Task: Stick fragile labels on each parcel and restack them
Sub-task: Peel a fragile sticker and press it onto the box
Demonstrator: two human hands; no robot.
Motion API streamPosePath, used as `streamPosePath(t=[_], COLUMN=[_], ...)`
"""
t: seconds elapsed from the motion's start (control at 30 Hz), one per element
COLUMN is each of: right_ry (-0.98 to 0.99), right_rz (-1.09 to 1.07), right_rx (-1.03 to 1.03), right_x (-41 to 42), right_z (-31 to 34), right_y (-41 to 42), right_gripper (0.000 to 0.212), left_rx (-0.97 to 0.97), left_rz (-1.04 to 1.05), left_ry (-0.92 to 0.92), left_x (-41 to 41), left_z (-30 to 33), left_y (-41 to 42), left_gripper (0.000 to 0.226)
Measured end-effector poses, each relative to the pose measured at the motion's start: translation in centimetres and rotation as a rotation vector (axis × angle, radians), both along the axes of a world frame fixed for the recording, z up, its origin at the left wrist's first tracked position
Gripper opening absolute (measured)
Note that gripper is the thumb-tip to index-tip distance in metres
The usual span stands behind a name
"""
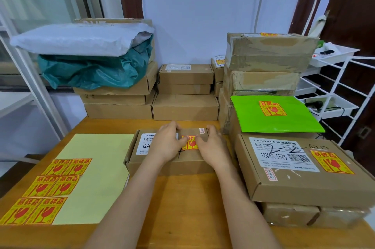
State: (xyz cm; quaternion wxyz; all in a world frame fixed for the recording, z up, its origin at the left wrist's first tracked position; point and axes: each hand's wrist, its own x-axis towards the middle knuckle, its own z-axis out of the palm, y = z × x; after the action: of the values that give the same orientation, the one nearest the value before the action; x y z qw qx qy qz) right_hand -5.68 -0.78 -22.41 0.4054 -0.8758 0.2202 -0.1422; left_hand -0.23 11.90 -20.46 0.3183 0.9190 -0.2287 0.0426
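Both hands, left hand [166, 143] and right hand [211, 145], press flat, straight fingers on a fragile label [190, 142] atop the cardboard parcel [168, 164] at the wooden table's [182, 198] centre, beside the label sheet [95, 175].

We see matt brown corrugated cardboard on the central parcel [168, 157], its lid smooth and bearing a glossy yellow-and-red paper fragile label [190, 143] and a white printed paper label [144, 144]. The table [182, 198] is orange-brown wood with a smooth, slightly satin finish. At 9 o'clock lies a pale yellow, smooth backing sheet [97, 177] carrying shiny paper stickers [48, 186]. At 3 o'clock, the labelled box [304, 173] is matt cardboard; behind it, a green mailer [274, 115] is glossy plastic film. At 1 o'clock, a worn box [269, 54] shows rough, torn tape. At 11 o'clock, white [77, 40] and teal [95, 70] bags are crinkled plastic.
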Motion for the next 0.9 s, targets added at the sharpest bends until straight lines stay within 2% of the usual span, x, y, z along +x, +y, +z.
streamPosePath(t=[0.33,0.43,0.57,0.77,0.9], right_ry=[-0.043,-0.048,-0.019,-0.016,-0.010], right_rz=[0.002,0.021,0.055,0.103,0.126], right_rx=[0.007,0.039,0.063,0.084,0.111], right_x=[0.3,0.0,-0.6,-1.1,-1.3], right_z=[-0.3,-0.5,-0.6,-0.8,-0.9], right_y=[-0.2,-0.3,-0.2,-0.1,-0.1], right_gripper=[0.031,0.036,0.056,0.075,0.081], left_rx=[-0.043,-0.055,-0.104,0.022,-0.018], left_rz=[-0.026,-0.027,-0.035,-0.209,-0.282], left_ry=[0.017,0.011,0.044,0.091,0.188], left_x=[0.0,0.0,0.1,-0.3,0.0], left_z=[-0.3,-0.3,-0.3,0.4,0.5], left_y=[0.2,0.2,0.3,1.1,1.8], left_gripper=[0.018,0.018,0.018,0.053,0.061])
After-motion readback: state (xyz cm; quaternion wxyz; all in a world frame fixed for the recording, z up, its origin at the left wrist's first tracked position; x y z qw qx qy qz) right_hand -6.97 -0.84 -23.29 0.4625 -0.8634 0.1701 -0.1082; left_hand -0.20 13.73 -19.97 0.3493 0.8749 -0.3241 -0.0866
